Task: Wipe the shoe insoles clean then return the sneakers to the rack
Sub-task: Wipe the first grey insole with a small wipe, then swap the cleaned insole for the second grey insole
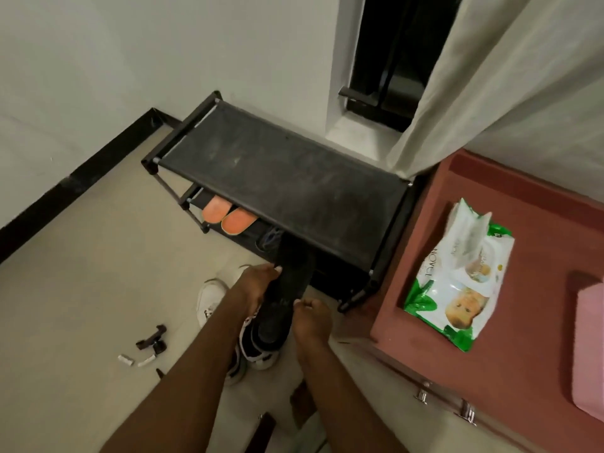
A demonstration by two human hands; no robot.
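Item: long black foam insole [287, 295] — in front of the black fabric-topped shoe rack [281, 178], its heel end inside the black-and-white sneaker [258, 348]. Left hand [258, 282] and right hand [310, 313] each pinched an edge — apparently steadying it for withdrawal or reinsertion.

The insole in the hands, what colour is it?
Black, seen in the head view: insole.
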